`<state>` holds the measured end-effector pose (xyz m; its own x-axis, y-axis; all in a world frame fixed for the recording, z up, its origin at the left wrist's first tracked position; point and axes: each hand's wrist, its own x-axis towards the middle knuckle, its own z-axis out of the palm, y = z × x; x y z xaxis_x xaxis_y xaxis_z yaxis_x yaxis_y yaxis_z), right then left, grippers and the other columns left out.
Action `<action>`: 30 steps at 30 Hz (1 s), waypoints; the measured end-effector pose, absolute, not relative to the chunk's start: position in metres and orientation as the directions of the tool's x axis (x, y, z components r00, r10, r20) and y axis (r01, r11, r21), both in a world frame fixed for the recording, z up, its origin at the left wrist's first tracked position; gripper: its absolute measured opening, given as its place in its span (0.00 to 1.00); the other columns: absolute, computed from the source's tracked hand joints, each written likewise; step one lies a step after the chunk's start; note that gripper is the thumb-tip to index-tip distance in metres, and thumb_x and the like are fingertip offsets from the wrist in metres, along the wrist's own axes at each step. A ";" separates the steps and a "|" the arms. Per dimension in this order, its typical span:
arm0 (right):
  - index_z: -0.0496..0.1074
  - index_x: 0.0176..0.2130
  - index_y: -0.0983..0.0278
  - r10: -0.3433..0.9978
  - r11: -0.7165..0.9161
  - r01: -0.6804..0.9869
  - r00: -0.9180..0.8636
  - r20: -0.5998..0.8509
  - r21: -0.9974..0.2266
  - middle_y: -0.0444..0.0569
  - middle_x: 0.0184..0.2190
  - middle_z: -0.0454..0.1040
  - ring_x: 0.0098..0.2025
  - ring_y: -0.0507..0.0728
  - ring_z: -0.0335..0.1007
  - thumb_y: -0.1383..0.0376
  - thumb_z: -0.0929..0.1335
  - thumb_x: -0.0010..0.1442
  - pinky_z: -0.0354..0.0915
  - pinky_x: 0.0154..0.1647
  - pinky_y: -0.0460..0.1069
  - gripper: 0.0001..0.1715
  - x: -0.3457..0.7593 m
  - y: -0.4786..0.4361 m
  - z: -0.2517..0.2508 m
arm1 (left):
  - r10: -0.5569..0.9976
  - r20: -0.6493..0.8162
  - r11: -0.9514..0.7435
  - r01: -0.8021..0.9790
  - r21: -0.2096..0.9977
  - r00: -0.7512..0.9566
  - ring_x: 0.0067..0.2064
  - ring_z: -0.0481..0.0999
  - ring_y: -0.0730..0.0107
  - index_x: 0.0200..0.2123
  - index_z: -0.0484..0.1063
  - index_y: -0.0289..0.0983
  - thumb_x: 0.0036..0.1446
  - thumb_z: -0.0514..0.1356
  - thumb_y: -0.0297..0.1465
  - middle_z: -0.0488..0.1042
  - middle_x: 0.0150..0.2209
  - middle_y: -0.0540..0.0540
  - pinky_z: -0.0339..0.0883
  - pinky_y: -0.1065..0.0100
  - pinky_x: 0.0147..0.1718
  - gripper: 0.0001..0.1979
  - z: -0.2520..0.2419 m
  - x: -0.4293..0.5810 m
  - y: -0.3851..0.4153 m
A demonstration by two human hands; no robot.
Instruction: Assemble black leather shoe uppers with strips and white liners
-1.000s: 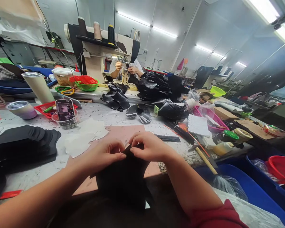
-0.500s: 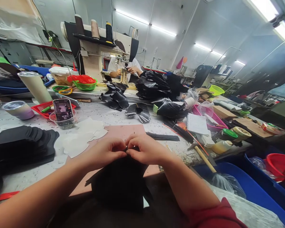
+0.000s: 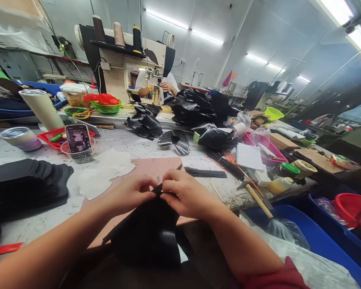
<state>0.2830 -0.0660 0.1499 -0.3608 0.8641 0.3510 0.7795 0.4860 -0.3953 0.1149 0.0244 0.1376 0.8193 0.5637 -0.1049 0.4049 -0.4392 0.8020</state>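
My left hand (image 3: 131,195) pinches the upper edge of a black leather piece (image 3: 146,233) between thumb and fingers. Close beside it, my right hand (image 3: 190,193) is closed on the same edge, its fingers curled. The leather hangs down toward my lap, its lower part lost in shadow. A thin dark tip (image 3: 179,166) sticks up behind my right fingers; whether it belongs to the leather I cannot tell. Under the hands lies a pinkish board (image 3: 156,163). White paper-like pieces (image 3: 105,176) lie to its left, and a bundle of black strips (image 3: 207,172) to its right.
A stack of black cut pieces (image 3: 33,184) stands at left. A phone (image 3: 78,138) leans in a clear tub. Black leather parts (image 3: 195,106) are heaped before a sewing machine (image 3: 114,76), where another person works. A hammer (image 3: 257,196) lies near the right table edge, by blue bins (image 3: 301,233).
My right hand has turned and shifted slightly, its fingers more curled. The leather's edge now shows between the hands, and a dark tip has appeared above the right fingers.
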 end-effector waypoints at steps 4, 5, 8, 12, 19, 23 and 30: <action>0.65 0.27 0.64 0.886 0.453 0.753 -0.322 0.333 -0.477 0.47 0.31 0.65 0.34 0.52 0.62 0.70 0.63 0.54 0.60 0.36 0.46 0.05 0.286 -0.063 0.150 | 0.553 -0.106 -0.415 0.383 0.825 0.826 0.23 0.58 0.76 0.32 0.71 0.35 0.46 0.55 0.35 0.60 0.19 0.55 0.53 0.73 0.22 0.12 0.139 0.115 0.022; 0.64 0.26 0.64 0.890 0.445 0.750 -0.309 0.334 -0.490 0.47 0.31 0.66 0.34 0.52 0.62 0.71 0.63 0.54 0.60 0.35 0.46 0.06 0.286 -0.062 0.149 | 0.550 -0.106 -0.418 0.382 0.824 0.829 0.23 0.58 0.76 0.32 0.71 0.35 0.46 0.55 0.35 0.59 0.19 0.55 0.53 0.73 0.22 0.12 0.139 0.115 0.022; 0.62 0.24 0.64 0.900 0.425 0.744 -0.285 0.329 -0.515 0.46 0.31 0.66 0.34 0.51 0.63 0.71 0.63 0.53 0.60 0.35 0.46 0.07 0.286 -0.061 0.149 | 0.528 -0.110 -0.442 0.383 0.811 0.842 0.23 0.57 0.76 0.34 0.71 0.35 0.47 0.55 0.34 0.58 0.19 0.56 0.52 0.73 0.23 0.12 0.139 0.115 0.024; 0.62 0.23 0.64 0.907 0.410 0.750 -0.279 0.314 -0.518 0.45 0.29 0.65 0.32 0.51 0.62 0.73 0.64 0.51 0.59 0.33 0.45 0.07 0.284 -0.060 0.151 | 0.503 -0.096 -0.486 0.373 0.790 0.859 0.24 0.58 0.76 0.35 0.69 0.36 0.48 0.55 0.34 0.59 0.21 0.56 0.53 0.73 0.23 0.11 0.136 0.115 0.028; 0.64 0.24 0.64 0.910 0.407 0.767 -0.293 0.293 -0.496 0.45 0.30 0.64 0.32 0.51 0.61 0.72 0.65 0.50 0.58 0.32 0.45 0.05 0.285 -0.059 0.154 | 0.532 -0.071 -0.468 0.363 0.806 0.844 0.30 0.65 0.71 0.27 0.70 0.36 0.50 0.54 0.38 0.68 0.26 0.51 0.59 0.72 0.29 0.12 0.138 0.118 0.026; 0.64 0.25 0.65 0.920 0.389 0.748 -0.286 0.268 -0.537 0.46 0.32 0.67 0.33 0.51 0.63 0.72 0.66 0.48 0.59 0.34 0.46 0.05 0.289 -0.055 0.152 | 0.551 -0.072 -0.497 0.395 0.773 0.832 0.29 0.66 0.71 0.30 0.72 0.37 0.50 0.53 0.37 0.70 0.25 0.52 0.58 0.72 0.28 0.11 0.140 0.118 0.026; 0.62 0.23 0.64 0.948 0.319 0.755 -0.238 0.213 -0.573 0.43 0.27 0.66 0.29 0.50 0.62 0.72 0.66 0.47 0.57 0.31 0.45 0.07 0.289 -0.051 0.150 | 0.507 -0.030 -0.566 0.359 0.742 0.862 0.28 0.64 0.74 0.32 0.71 0.38 0.50 0.53 0.35 0.68 0.25 0.54 0.56 0.74 0.27 0.10 0.141 0.118 0.028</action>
